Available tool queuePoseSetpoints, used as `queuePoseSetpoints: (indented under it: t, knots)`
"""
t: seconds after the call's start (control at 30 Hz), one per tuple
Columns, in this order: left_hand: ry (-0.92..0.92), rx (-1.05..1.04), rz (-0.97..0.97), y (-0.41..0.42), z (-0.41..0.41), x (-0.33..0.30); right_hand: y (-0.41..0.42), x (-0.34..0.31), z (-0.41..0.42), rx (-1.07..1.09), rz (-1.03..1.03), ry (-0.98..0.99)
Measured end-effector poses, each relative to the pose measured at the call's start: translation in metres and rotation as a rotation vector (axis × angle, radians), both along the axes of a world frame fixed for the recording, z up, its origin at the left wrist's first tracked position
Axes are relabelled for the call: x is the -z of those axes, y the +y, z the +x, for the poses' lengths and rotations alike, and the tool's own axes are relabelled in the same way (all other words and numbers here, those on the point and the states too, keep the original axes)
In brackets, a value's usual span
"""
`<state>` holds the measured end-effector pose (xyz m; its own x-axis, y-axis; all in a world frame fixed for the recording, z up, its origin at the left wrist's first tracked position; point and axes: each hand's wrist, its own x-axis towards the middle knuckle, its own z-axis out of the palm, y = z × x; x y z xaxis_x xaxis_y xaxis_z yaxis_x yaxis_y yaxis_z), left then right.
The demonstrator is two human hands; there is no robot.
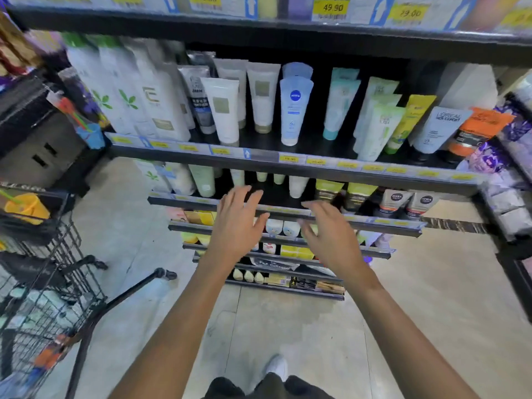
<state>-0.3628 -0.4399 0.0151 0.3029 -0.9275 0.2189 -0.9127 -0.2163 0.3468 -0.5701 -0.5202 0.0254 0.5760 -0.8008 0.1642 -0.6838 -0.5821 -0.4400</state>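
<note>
Reach step — left hand (236, 226) and right hand (331, 237) empty, fingers spread, near pale tubes (298, 186) on lower shelf (184, 200) — next likely: grip one.

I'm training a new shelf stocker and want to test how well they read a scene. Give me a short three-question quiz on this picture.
1. True or false: the left hand grips a tube.
2. Multiple choice: the shopping cart stands A) to the person's left, B) to the person's right, C) behind the shelves.
3. Fill in: the light blue Nivea tube stands upright on its ____.

Key:
1. False. The left hand and the right hand are both open and hold nothing.
2. A.
3. Cap.
</note>
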Motion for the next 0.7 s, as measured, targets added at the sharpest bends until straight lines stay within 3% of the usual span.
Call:
queuePoseSetpoints:
  t: [0.13, 0.7]
  knots:
    - [0.084, -0.142, 0.003, 0.075, 0.02, 0.019, 0.047, 0.011, 0.042, -0.185, -0.033, 0.098]
    - [0.175, -0.952, 0.149, 0.459, 0.096, 0.064, 0.312, 0.049, 0.254, -0.871, 0.044, 0.151]
